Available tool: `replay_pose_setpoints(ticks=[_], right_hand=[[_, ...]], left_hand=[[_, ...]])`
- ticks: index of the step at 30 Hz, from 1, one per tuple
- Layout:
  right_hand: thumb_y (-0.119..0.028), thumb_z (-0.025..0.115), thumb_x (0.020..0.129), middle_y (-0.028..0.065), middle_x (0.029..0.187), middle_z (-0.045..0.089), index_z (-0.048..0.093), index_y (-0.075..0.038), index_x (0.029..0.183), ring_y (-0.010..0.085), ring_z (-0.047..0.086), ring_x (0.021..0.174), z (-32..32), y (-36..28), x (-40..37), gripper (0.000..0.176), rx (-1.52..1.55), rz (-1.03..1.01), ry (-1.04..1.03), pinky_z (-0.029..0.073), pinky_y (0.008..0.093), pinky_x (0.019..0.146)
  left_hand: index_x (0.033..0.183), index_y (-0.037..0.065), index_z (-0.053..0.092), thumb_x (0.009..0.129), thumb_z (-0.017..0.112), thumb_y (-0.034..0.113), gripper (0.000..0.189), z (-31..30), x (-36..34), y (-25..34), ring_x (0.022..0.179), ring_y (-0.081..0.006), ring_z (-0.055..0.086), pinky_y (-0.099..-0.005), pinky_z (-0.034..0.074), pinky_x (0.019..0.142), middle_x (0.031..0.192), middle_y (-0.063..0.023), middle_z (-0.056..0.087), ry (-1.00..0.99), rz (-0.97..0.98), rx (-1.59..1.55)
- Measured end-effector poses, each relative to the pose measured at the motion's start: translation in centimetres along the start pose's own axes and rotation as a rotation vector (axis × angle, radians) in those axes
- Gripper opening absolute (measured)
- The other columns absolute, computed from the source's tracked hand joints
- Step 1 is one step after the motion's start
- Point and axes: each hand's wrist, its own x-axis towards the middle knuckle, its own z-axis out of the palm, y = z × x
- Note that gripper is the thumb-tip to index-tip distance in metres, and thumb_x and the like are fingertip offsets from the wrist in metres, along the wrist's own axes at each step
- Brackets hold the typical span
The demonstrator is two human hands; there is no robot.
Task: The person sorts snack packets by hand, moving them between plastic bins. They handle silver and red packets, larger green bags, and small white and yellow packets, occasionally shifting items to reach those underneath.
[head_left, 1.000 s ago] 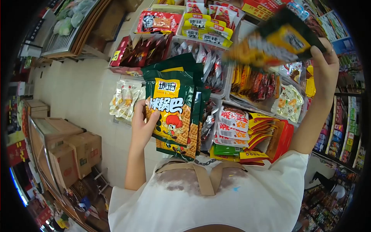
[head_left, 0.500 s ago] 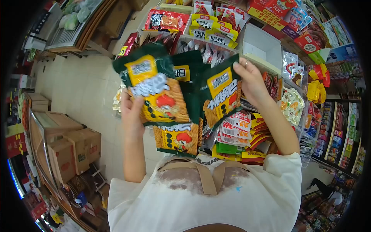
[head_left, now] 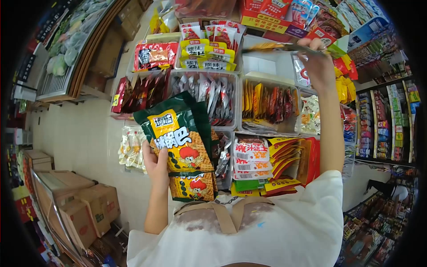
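Note:
My left hand is closed on the left edge of several dark green snack bags, which overlap in a stack with their printed fronts facing up. Below them, another bag of the same print shows partly, near my shirt. My right hand is stretched far forward and pinches one end of a snack bag. That bag is seen nearly edge-on, slightly blurred, over an open white box. Its front print does not show.
Clear bins of packets surround the bags: silver packets, yellow and red packets, and white-and-red packets. A red display box stands at the back. Cardboard cartons sit at left, shelves at right.
My right hand has moved forward and right, carrying one snack bag from the stack to above the white box. My left hand and its bags have lowered slightly.

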Motion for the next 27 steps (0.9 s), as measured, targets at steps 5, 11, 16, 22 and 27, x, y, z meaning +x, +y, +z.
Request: replay_pose_setpoints(ticks=[5, 11, 16, 22, 27], right_hand=[[-0.005, 0.044, 0.078, 0.0049, 0.093, 0.058, 0.052, -0.011, 0.076, 0.0155, 0.053, 0.089, -4.4, 2.1, 4.5, 0.010, -0.188, 0.207, 0.174, 0.043, 0.0340, 0.079], [-0.010, 0.042, 0.078, 0.0038, 0.092, 0.057, 0.048, -0.013, 0.067, 0.0162, 0.049, 0.093, -4.5, 11.5, 7.0, 0.013, -0.515, 0.535, 0.116, 0.040, 0.0391, 0.080], [-0.009, 0.046, 0.074, 0.0110, 0.089, 0.056, 0.056, -0.003, 0.091, 0.0169, 0.054, 0.082, -2.8, 18.2, 8.2, 0.020, -0.403, 0.440, 0.187, 0.044, 0.0320, 0.074], [-0.028, 0.047, 0.077, 0.0139, 0.102, 0.056, 0.053, -0.002, 0.103, 0.0245, 0.056, 0.090, -0.3, 15.0, 7.0, 0.037, -0.833, 0.962, 0.056, 0.044, 0.0334, 0.074], [-0.026, 0.040, 0.081, 0.0121, 0.103, 0.056, 0.051, -0.001, 0.107, 0.0222, 0.055, 0.091, -2.3, 16.6, 5.6, 0.038, -0.869, 0.849, -0.247, 0.042, 0.0323, 0.076]], left_hand=[[0.120, -0.003, 0.031, 0.081, 0.046, 0.003, 0.042, -0.6, 0.1, -0.4, 0.096, -0.0142, 0.050, -0.0259, 0.041, 0.082, 0.108, -0.0107, 0.048, -0.025, 0.016, 0.031], [0.120, -0.002, 0.031, 0.080, 0.047, 0.001, 0.044, -0.3, -0.1, 0.2, 0.097, -0.0136, 0.048, -0.0263, 0.038, 0.084, 0.109, -0.0102, 0.049, 0.035, -0.029, -0.016], [0.118, -0.001, 0.034, 0.079, 0.048, 0.002, 0.041, -0.3, 0.0, 0.6, 0.096, -0.0140, 0.048, -0.0267, 0.038, 0.084, 0.107, -0.0094, 0.049, 0.051, 0.027, -0.023], [0.118, -0.001, 0.035, 0.077, 0.052, 0.004, 0.045, -1.7, 0.4, 0.9, 0.097, -0.0154, 0.049, -0.0279, 0.038, 0.084, 0.109, -0.0091, 0.048, 0.095, 0.115, -0.035], [0.122, -0.002, 0.031, 0.077, 0.053, 0.008, 0.051, -1.9, 1.7, 2.9, 0.098, -0.0168, 0.050, -0.0290, 0.039, 0.085, 0.110, -0.0104, 0.049, 0.128, 0.175, -0.029]])
